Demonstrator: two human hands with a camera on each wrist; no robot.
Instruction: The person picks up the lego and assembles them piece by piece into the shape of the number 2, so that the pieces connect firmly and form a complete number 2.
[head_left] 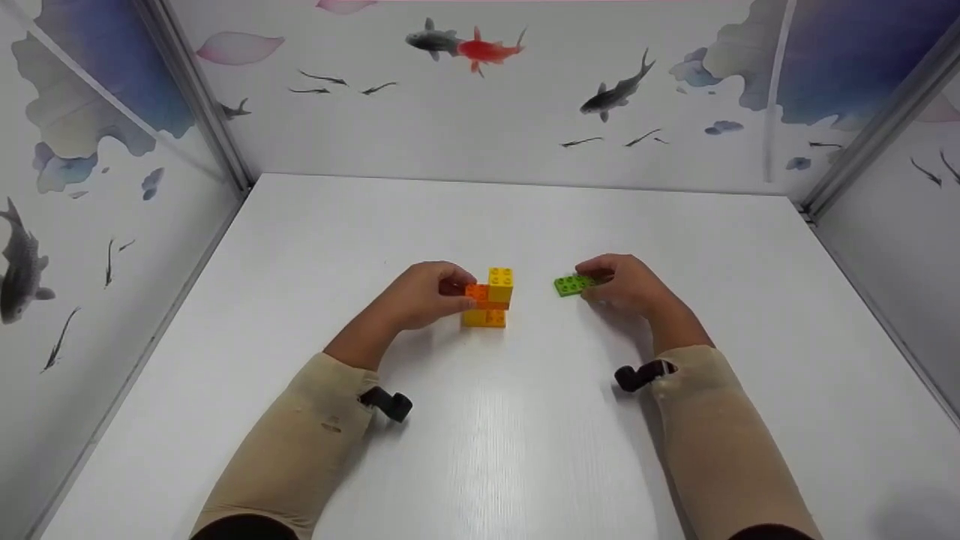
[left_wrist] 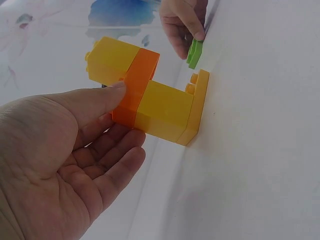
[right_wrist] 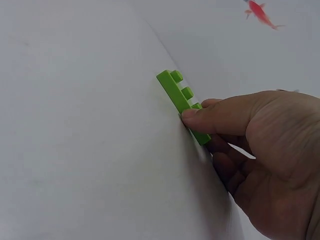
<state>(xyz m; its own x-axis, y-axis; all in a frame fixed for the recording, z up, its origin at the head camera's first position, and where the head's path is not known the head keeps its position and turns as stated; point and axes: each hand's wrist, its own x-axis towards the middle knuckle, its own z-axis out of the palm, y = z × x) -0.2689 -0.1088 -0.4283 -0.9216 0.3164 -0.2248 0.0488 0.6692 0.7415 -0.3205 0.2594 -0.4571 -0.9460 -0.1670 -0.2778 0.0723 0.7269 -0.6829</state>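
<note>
My left hand (head_left: 429, 295) pinches the orange layer (left_wrist: 135, 90) of a small stack of toy building bricks between thumb and fingers. On top of that layer sits a yellow brick (head_left: 501, 285) with its studs up. Below the orange come another yellow brick (left_wrist: 164, 111) and a thin yellow-orange plate (left_wrist: 198, 107) at the bottom, with studs bare at one end. To the right of the stack, my right hand (head_left: 624, 285) holds a thin green studded plate (right_wrist: 172, 91) by its right end, thumb on the near side. The green plate lies low, close over the table.
The white table (head_left: 480, 450) stretches around both hands. White panels with painted fish (head_left: 487, 51) wall it in at the back and both sides. A small black wrist camera (head_left: 388, 403) juts from the left sleeve, another black camera (head_left: 639, 376) from the right sleeve.
</note>
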